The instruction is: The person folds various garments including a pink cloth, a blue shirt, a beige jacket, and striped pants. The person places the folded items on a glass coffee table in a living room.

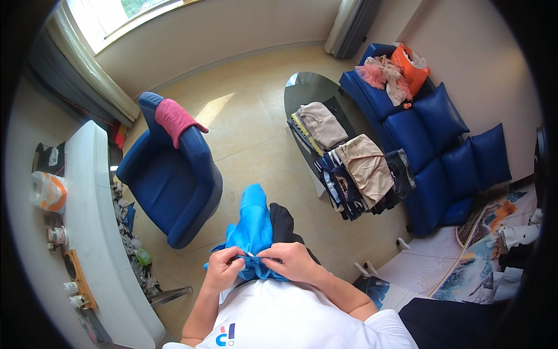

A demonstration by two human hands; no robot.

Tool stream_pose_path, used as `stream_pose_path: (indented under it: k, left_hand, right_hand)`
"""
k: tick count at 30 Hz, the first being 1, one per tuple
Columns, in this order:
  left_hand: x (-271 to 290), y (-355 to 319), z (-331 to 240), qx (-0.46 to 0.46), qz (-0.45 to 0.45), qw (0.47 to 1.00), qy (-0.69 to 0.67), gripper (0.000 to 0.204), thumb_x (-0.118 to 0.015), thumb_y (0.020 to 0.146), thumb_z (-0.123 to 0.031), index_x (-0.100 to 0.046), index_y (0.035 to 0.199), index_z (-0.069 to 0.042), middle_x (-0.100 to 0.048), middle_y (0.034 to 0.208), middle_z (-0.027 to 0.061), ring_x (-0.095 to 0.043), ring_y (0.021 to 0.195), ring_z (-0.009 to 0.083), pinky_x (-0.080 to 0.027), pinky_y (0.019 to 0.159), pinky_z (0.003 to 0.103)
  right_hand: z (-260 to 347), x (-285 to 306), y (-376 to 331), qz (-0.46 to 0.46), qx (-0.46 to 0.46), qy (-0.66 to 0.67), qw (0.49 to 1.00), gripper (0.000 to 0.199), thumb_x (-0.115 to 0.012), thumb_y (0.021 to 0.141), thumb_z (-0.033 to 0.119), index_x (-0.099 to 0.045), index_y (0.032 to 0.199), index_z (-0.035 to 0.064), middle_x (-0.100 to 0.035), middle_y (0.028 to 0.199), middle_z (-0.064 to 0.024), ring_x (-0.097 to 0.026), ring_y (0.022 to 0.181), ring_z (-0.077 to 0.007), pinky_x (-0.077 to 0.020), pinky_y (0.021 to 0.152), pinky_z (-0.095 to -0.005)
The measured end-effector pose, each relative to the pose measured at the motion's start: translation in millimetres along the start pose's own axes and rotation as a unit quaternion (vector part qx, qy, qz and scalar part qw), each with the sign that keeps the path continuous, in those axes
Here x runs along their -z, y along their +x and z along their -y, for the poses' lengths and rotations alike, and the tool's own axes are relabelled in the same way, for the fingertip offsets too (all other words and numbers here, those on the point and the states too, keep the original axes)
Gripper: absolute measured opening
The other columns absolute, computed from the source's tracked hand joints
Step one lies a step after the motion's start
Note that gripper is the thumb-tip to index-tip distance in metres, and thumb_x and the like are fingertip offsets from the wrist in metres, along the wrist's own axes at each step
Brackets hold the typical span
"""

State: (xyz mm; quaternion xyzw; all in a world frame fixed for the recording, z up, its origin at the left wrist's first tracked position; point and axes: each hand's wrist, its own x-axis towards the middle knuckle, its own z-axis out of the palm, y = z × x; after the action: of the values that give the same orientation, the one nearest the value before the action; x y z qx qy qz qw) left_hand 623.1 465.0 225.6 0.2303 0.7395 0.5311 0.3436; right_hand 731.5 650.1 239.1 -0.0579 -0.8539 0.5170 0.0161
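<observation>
A bright blue garment (250, 224) hangs in front of my body, its upper edge gathered at my waist. My left hand (224, 269) pinches that edge with bent fingers. Close to its right, my right hand (290, 262) grips the same edge, thumb and fingers together. A small light spot shows on the fabric between the two hands. The lower part of the garment drops toward the floor, and its exact kind is hard to make out. Dark cloth (283, 227) shows just right of it, possibly my trouser leg.
A blue armchair (168, 186) with a pink cloth (176, 121) stands ahead left. To the right, folded clothes (365, 168) cover a dark glass table (302, 87). Behind it is a blue sofa (410, 136) with an orange bag (410, 70). A white counter (96, 215) runs along my left.
</observation>
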Motion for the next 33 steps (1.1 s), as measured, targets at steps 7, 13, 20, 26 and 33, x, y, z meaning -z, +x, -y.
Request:
stream_pose_path:
  k: [7, 13, 20, 26, 33]
  left_hand:
    - [-5, 3, -24, -0.069, 0.016, 0.991, 0.115, 0.027, -0.079, 0.068, -0.020, -0.060, 0.075, -0.002, -0.050, 0.058, 0.0004, -0.042, 0.050, 0.0058, -0.033, 0.045, 0.023]
    - [-10, 2, -27, -0.062, 0.064, 0.990, 0.105, 0.023, -0.075, 0.072, -0.018, -0.062, 0.080, -0.001, -0.053, 0.066, 0.0023, -0.045, 0.056, 0.0067, -0.035, 0.049, 0.023]
    - [-18, -6, -26, -0.014, 0.024, 0.998, 0.051, 0.026, -0.071, 0.076, -0.013, -0.058, 0.095, -0.001, -0.054, 0.068, 0.0004, -0.045, 0.058, 0.0036, -0.035, 0.050, 0.020]
    - [-28, -10, -18, -0.023, -0.022, 0.999, 0.024, 0.023, -0.070, 0.078, -0.018, -0.061, 0.091, -0.001, -0.055, 0.065, 0.0013, -0.046, 0.055, 0.0060, -0.036, 0.050, 0.023]
    - [-28, -12, -11, 0.027, 0.049, 0.998, 0.002, 0.016, -0.063, 0.084, -0.012, -0.061, 0.093, 0.001, -0.056, 0.077, 0.0021, -0.049, 0.064, 0.0048, -0.039, 0.056, 0.021]
  right_hand:
    - [2, 2, 5, 0.018, 0.010, 0.148, 0.989, 0.015, -0.053, 0.088, 0.008, -0.058, 0.099, -0.0006, -0.060, 0.080, -0.0133, -0.059, 0.070, -0.0252, -0.0469, 0.064, -0.0315]
    - [11, 6, 9, 0.031, 0.011, 0.189, 0.982, 0.014, -0.055, 0.087, 0.009, -0.060, 0.096, -0.0011, -0.061, 0.076, -0.0136, -0.058, 0.066, -0.0227, -0.0456, 0.061, -0.0303]
    - [1, -5, -3, -0.064, -0.062, 0.261, 0.961, 0.015, -0.058, 0.088, 0.010, -0.061, 0.094, -0.0029, -0.062, 0.077, -0.0048, -0.054, 0.069, -0.0066, -0.0436, 0.060, -0.0219]
    - [-7, -10, -7, -0.073, -0.068, 0.319, 0.942, 0.013, -0.059, 0.086, 0.007, -0.063, 0.090, -0.0041, -0.063, 0.081, -0.0048, -0.055, 0.074, -0.0074, -0.0434, 0.063, -0.0212]
    - [-6, -11, -4, -0.041, 0.008, 0.250, 0.967, 0.009, -0.061, 0.082, 0.005, -0.064, 0.086, -0.0026, -0.063, 0.083, -0.0100, -0.060, 0.076, -0.0162, -0.0467, 0.069, -0.0257]
